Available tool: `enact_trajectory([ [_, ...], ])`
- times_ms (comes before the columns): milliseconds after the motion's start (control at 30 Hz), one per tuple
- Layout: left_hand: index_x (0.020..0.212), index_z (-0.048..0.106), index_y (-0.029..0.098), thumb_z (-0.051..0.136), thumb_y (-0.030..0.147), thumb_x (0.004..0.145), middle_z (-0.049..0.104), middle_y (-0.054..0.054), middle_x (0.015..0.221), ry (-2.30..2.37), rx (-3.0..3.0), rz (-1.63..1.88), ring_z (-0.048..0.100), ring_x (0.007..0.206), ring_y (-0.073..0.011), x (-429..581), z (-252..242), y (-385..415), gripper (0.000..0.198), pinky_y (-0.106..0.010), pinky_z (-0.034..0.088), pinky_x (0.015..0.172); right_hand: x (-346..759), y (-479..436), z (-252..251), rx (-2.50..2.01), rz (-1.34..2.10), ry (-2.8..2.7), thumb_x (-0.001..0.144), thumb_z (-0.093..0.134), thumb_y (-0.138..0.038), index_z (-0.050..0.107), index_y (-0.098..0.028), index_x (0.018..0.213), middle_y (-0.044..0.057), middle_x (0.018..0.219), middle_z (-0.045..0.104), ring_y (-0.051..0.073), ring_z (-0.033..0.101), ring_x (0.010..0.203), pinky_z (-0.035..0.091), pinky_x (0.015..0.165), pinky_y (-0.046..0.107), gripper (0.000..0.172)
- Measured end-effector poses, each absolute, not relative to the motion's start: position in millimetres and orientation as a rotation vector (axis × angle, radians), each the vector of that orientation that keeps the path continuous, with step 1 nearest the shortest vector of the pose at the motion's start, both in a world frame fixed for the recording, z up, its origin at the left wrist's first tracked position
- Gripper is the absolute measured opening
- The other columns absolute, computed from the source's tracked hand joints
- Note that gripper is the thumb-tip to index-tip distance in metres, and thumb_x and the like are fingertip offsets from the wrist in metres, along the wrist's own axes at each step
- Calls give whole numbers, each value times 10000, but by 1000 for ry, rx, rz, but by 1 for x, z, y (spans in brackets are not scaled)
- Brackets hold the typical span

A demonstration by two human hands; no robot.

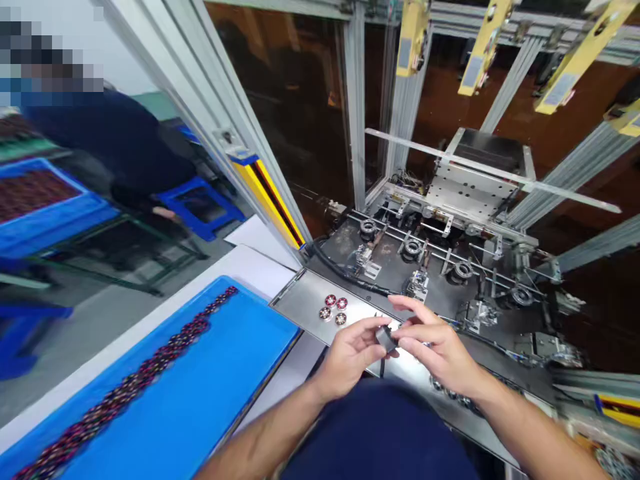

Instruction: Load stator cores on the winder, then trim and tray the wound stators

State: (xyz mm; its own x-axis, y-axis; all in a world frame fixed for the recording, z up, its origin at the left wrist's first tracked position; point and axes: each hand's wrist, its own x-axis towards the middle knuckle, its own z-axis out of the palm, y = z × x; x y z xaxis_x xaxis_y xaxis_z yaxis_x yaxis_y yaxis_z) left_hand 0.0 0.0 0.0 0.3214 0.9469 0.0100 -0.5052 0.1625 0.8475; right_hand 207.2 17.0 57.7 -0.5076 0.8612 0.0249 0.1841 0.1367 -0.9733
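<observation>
In front of my body, my left hand (353, 351) is closed, its thumb and fingers pinching a small dark grey cylindrical part (385, 339). From the other side my right hand (440, 343) meets the same part with its thumb and fingertips, the index finger raised above it. Fingers cover some of the part, so its full shape is hidden. Below both hands runs a metal ledge (305, 300). Several round red-and-silver rotor-like pieces (333, 309) lie on it left of my hands. More round metal pieces (453, 393) are partly hidden under my right forearm.
Beyond the ledge is a machine bed (345, 247) with several ring-shaped fixtures (412, 248). A yellow light-curtain bar (270, 203) edges the frame. At left, a blue tray (215, 373) holds a long row of round pieces (135, 387). A person (110, 140) sits beyond it.
</observation>
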Motion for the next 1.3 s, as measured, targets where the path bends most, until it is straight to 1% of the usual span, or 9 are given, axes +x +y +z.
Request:
enact_trajectory([
  [200,1193,748,208,863,371,768,773,-78,972,575,853,1045,704,810,-168,-12,-7,-3,469,-267,551,750,197,48,71,-778,1801,-1973,980,610,-451,784,-190,859,142,1197,734,269,424,1480,345,1181,431,336],
  [267,1191,746,210,860,387,772,768,-66,963,551,855,1013,700,838,-163,-17,-8,-3,469,-269,541,788,192,51,71,-727,1887,-1998,991,591,-453,763,-186,850,151,1258,716,262,386,1508,326,1194,432,348],
  [367,1203,733,201,846,433,780,768,-76,1003,588,944,1008,701,897,-179,-27,-13,0,496,-276,530,827,184,58,69,-695,1915,-2058,999,565,-470,744,-175,891,169,1522,538,271,368,1520,320,1205,443,361],
  [500,1382,589,198,802,508,804,767,-139,1135,891,1145,1175,728,969,-245,-50,-47,12,690,-356,553,890,178,105,63,-720,1711,-2170,1018,516,-480,742,-182,993,167,1610,426,273,442,1475,340,1207,467,375],
  [633,1367,556,172,607,513,945,723,-185,1248,1615,1186,1411,708,1098,-286,-79,-113,35,545,-459,533,998,166,215,40,-956,1099,-2418,1027,500,-450,748,-187,971,143,1604,440,279,445,1472,350,1215,485,365],
  [733,1368,530,157,568,514,952,661,-214,1340,1852,1104,1467,632,1246,-318,-90,-160,48,550,-528,456,1094,147,301,9,-1111,953,-2439,1017,541,-346,739,-136,865,200,1530,500,328,444,1462,339,1211,532,326],
  [833,1406,489,170,551,506,954,638,-207,1377,1944,1080,1472,607,1287,-309,-92,-190,51,567,-515,454,1105,127,355,-22,-1206,887,-2476,985,618,-315,725,-130,997,164,1479,549,321,489,1410,376,1178,562,214],
  [967,1405,506,175,543,462,966,617,-199,1408,2003,1089,1444,603,1285,-295,-91,-203,47,526,-490,470,1097,113,383,-50,-1262,843,-2545,972,653,-355,632,-183,1263,104,1395,601,277,596,1257,503,1059,538,338],
  [1300,1406,538,164,542,437,974,599,-190,1428,2046,1144,1395,581,1310,-299,-91,-201,46,510,-472,467,1104,109,396,-66,-1349,772,-2678,981,639,-359,618,-183,1278,105,1354,614,258,633,1177,554,988,493,346],
])
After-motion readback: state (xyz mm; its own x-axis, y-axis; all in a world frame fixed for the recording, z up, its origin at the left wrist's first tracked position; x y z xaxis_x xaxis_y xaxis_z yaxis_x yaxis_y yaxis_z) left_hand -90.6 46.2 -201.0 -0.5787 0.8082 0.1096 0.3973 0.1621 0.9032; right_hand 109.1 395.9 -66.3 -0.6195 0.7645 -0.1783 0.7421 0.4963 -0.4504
